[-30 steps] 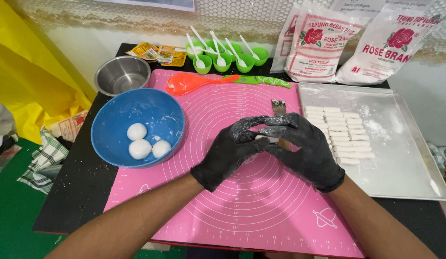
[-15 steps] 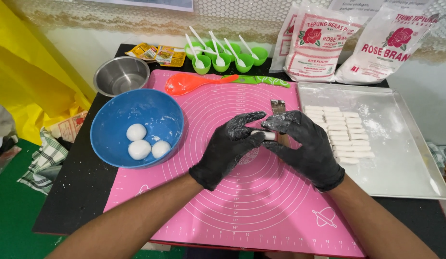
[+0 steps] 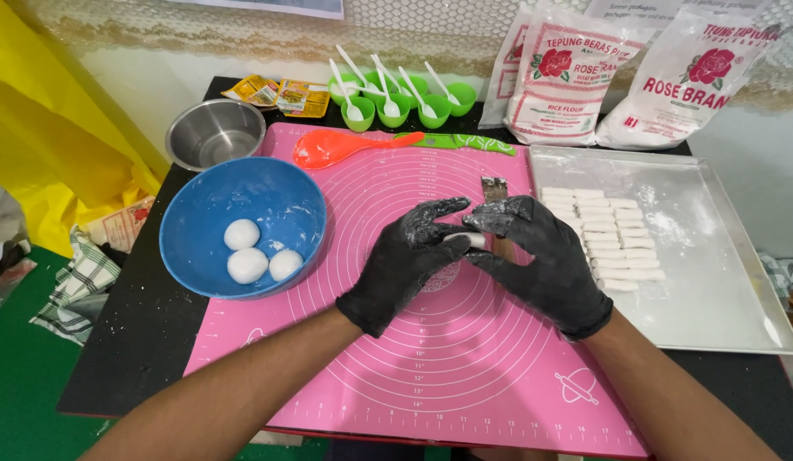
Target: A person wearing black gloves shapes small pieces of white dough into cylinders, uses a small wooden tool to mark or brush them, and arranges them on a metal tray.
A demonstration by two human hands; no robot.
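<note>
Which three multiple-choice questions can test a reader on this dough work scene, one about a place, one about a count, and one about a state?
1. Where do the round white dough balls lie?
A. in the round blue plastic bowl
B. on the flat metal tray
C. in the round steel bowl

2. How many dough balls are in that bowl?
A. two
B. three
C. five

3. What is the state of the small white dough piece?
A. it lies alone on the pink silicone mat
B. it rests on the tray
C. it is held between the left hand and the right hand, both in black gloves

Answers: 1 A, the balls sit on the blue bowl's floor. 2 B, three balls show there. 3 C, the fingers of both hands close on it above the mat.
</note>
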